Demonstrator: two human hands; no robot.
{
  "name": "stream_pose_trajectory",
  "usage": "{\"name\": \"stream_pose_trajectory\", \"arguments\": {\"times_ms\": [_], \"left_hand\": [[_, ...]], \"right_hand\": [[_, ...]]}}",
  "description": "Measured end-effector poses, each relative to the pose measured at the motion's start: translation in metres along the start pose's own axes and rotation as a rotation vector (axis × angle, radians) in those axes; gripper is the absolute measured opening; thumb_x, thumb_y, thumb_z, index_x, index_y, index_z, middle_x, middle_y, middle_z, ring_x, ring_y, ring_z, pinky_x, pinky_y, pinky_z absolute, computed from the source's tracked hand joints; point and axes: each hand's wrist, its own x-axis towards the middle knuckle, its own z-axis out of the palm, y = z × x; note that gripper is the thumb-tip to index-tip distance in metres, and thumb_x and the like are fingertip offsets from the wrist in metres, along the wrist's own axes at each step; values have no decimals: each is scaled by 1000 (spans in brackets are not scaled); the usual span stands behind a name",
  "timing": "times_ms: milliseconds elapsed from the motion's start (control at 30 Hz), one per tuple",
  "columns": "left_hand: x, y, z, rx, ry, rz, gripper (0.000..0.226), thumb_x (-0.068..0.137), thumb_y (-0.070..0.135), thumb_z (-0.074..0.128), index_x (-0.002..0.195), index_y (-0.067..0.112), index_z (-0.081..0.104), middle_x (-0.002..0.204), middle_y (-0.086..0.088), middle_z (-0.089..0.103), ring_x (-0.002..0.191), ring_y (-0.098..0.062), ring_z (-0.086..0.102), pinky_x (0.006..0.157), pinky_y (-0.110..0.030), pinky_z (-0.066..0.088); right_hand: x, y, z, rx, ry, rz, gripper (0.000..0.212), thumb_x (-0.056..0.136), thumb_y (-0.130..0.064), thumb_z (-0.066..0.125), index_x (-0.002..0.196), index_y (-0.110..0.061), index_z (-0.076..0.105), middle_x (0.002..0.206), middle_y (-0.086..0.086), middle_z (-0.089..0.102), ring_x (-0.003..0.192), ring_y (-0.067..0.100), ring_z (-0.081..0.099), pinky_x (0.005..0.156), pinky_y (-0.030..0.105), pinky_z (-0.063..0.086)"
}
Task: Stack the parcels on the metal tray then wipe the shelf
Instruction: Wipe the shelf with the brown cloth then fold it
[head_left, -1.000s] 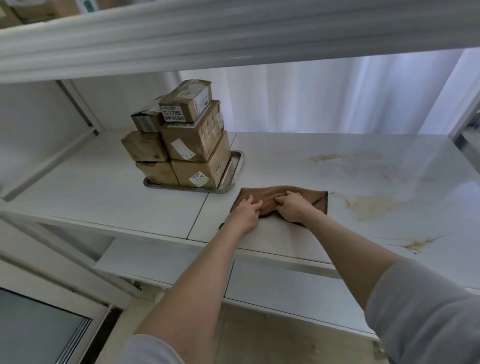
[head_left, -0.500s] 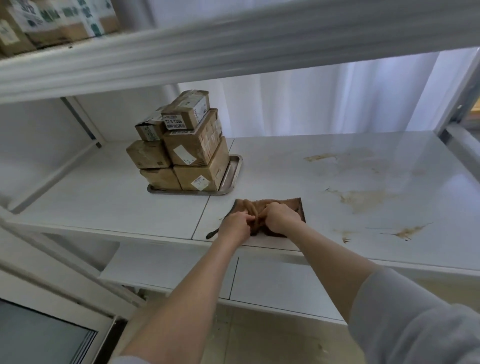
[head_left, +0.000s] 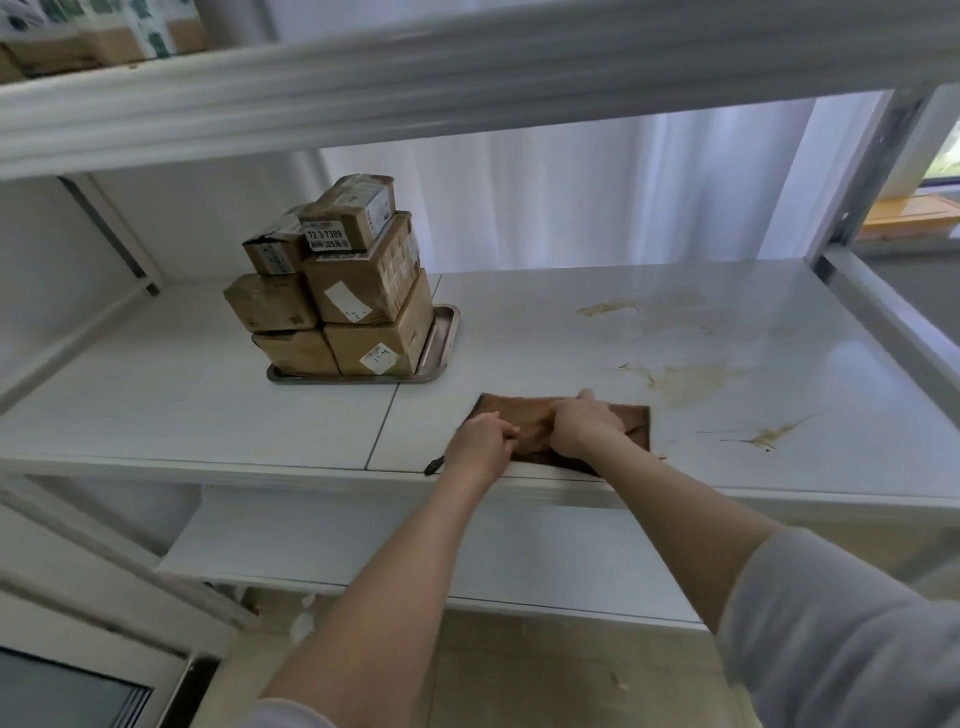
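Observation:
Several brown cardboard parcels (head_left: 358, 291) stand stacked on the metal tray (head_left: 441, 338) at the back left of the white shelf (head_left: 208, 395). A brown cloth (head_left: 631, 418) lies near the shelf's front edge, right of the tray. My left hand (head_left: 480, 441) grips the cloth's left part with curled fingers. My right hand (head_left: 582, 423) is right beside it, fingers curled into the cloth's middle. Brown stains (head_left: 691, 376) mark the shelf to the right of the cloth.
An upper shelf beam (head_left: 467, 67) runs overhead, with parcels (head_left: 98, 36) on it at the top left. A metal upright (head_left: 878, 171) stands at the right. A lower shelf (head_left: 363, 545) sits below the front edge. White curtains hang behind.
Both hands have worked on the cloth near the front edge: it was bunched up half a second ago and now lies spread flatter and wider to the right.

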Motion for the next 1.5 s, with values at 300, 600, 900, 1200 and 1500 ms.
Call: {"name": "stream_pose_trajectory", "arguments": {"times_ms": [300,600,900,1200,1500], "left_hand": [[-4,22,14,45,70,-153,34,94,19,55,127,22,60,127,-7,47,117,-25,49,96,-33,44],[11,188,73,91,-108,146,28,91,17,48,111,20,68,123,-9,50,113,-27,52,86,-30,44],[9,203,82,73,-115,122,31,97,35,47,124,33,61,141,-4,41,127,-21,46,97,-33,45],[2,162,62,248,-45,-160,38,96,22,45,133,28,52,137,-3,46,128,-26,41,99,-36,42],[23,271,116,229,-173,168,50,97,17,40,143,34,38,156,-6,25,139,-27,30,109,-37,34]], "right_hand": [[-14,23,4,-53,48,-185,39,93,-6,45,131,-16,52,137,8,40,120,28,48,80,34,45],[-16,157,-33,-178,50,59,38,98,-17,43,134,-12,52,137,12,43,121,28,50,81,31,44],[-9,193,-46,-109,-27,131,46,95,-21,49,140,-11,44,146,14,26,132,34,32,97,37,42],[-16,161,-21,62,-66,-205,42,95,-13,47,137,-15,47,141,7,39,129,28,41,99,41,44],[-16,258,-46,84,60,157,36,99,-19,40,131,-17,54,151,12,21,136,32,24,99,41,39]]}}
